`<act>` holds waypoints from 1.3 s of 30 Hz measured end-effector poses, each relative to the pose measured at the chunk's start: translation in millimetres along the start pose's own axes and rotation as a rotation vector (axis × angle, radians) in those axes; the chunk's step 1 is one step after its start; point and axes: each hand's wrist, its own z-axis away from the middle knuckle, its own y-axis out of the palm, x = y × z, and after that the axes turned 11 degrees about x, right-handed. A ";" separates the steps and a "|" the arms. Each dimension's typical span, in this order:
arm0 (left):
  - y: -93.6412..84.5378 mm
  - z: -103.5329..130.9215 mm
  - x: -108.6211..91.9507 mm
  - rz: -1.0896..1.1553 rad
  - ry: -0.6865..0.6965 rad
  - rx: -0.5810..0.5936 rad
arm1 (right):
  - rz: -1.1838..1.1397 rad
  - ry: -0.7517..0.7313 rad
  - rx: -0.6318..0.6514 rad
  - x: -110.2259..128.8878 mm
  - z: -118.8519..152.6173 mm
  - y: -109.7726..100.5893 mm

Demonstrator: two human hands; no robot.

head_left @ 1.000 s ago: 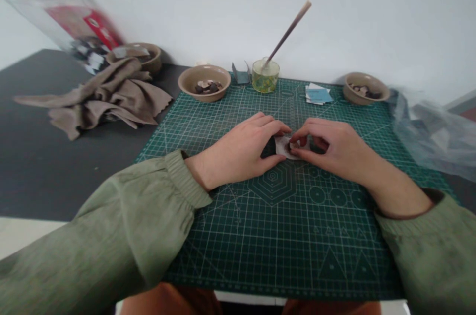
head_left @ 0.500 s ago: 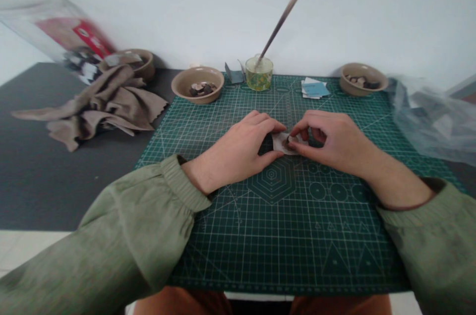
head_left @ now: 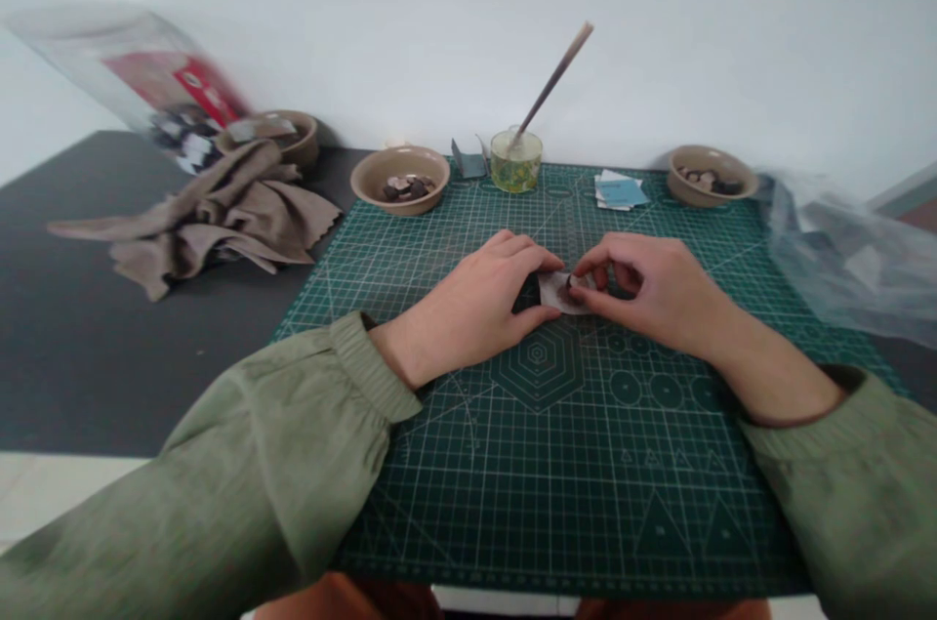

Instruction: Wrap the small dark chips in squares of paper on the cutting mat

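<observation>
A small pale sheet, perhaps sandpaper, lies on the green cutting mat with a dark smudge at its middle. My left hand holds its left side down, thumb at the near edge and forefinger at the far edge. In a pinch between thumb and forefinger, my right hand has a small dark piece against the sheet. Mostly covered by the fingertips, this piece resembles the dark and pinkish-brown chips in the bowls, but I cannot tell its exact kind.
Brown bowls with small chips stand at the back left and back right. Between them are a yellow-green glass cup holding a stick, and blue and white sheets. A brown cloth lies left; a clear plastic bag right.
The whole scene sits slightly lower in the picture as the head view shifts. My left hand stays on the sheet, while my right fingertips and the dark piece have moved a little on it.
</observation>
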 end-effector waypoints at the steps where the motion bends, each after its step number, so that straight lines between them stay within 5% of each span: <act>1: 0.2 0.0 0.3 -0.001 0.001 0.000 | -0.005 0.002 0.001 0.4 -0.2 -0.2; 6: 1.3 0.5 2.0 0.002 0.010 -0.009 | -0.135 0.069 -0.018 2.2 0.1 -2.6; 10: -1.8 0.1 -3.0 0.094 0.050 -0.130 | -0.614 0.168 -0.079 5.4 1.1 -6.7; 17: -10.4 -0.3 -20.3 0.314 0.176 -0.360 | -1.137 0.005 0.038 5.8 1.8 -5.7; 32: -13.8 3.2 -26.9 0.614 0.265 -0.367 | -1.274 -0.168 0.169 5.7 8.1 -8.0; 39: -14.2 3.9 -28.1 0.588 0.285 -0.375 | -1.340 -0.181 0.190 8.7 6.6 -9.1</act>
